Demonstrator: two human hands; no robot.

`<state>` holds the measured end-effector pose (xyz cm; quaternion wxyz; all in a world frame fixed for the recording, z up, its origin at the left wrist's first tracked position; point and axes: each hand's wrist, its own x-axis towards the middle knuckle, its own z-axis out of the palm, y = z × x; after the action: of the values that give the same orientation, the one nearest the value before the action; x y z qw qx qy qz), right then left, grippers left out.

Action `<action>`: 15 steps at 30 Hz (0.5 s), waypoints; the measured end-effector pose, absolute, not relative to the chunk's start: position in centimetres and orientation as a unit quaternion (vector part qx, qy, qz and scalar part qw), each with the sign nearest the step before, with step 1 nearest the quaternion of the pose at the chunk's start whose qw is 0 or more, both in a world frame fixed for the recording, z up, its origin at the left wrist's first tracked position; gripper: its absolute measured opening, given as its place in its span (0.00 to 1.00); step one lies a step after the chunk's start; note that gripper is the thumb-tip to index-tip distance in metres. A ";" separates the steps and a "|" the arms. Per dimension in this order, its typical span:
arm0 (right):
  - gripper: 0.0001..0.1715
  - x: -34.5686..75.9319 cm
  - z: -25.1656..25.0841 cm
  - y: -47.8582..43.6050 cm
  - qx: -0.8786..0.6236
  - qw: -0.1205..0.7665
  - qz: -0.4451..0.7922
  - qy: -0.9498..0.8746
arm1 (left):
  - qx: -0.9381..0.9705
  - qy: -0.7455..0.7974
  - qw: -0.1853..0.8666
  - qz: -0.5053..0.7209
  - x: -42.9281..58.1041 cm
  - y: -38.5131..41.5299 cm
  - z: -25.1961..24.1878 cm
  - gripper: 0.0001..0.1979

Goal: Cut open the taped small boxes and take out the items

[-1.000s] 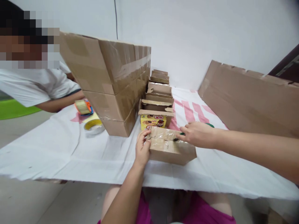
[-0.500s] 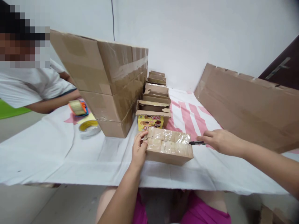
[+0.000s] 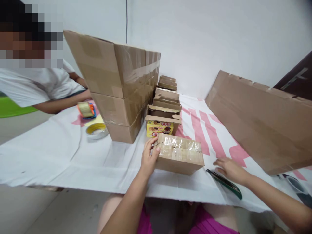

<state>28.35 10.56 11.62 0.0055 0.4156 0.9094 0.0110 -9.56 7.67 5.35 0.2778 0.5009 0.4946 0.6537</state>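
Note:
A small brown cardboard box with clear tape across its top lies on the white cloth in front of me. My left hand grips its left end, fingers curled over the edge. My right hand rests low on the cloth to the box's right, fingers loosely bent over a dark green utility knife that lies flat by the table's near edge. Just behind the small box stands an open carton showing a yellow printed pack.
A row of open small cartons runs back toward the wall. Tall taped cartons are stacked at the left. Tape rolls and a tape dispenser lie near another person's arm. Flattened cardboard leans at right.
My right hand drew the knife away from the box top, moved right and down, and lowered the knife onto the cloth. My left hand has stayed on the box.

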 end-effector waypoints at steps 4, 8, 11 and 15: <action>0.13 22.6 16.5 12.5 0.337 -0.117 0.068 0.932 | 0.496 0.498 0.276 0.655 -9.6 7.9 5.2 0.22; 0.16 15.7 17.7 13.2 0.185 -0.146 0.091 0.968 | 0.492 0.492 0.277 0.663 -9.6 8.1 4.8 0.22; 0.18 11.9 16.7 13.6 0.096 -0.117 0.087 0.985 | 0.490 0.484 0.279 0.669 -9.6 8.2 4.6 0.22; 0.14 10.0 15.5 14.3 0.094 -0.087 0.060 0.990 | 0.501 0.479 0.275 0.666 -9.7 8.1 4.7 0.21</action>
<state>9.98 14.28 15.54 -0.0873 0.0936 0.9899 0.0603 -9.75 8.10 4.73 0.2751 0.5008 0.4791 0.6663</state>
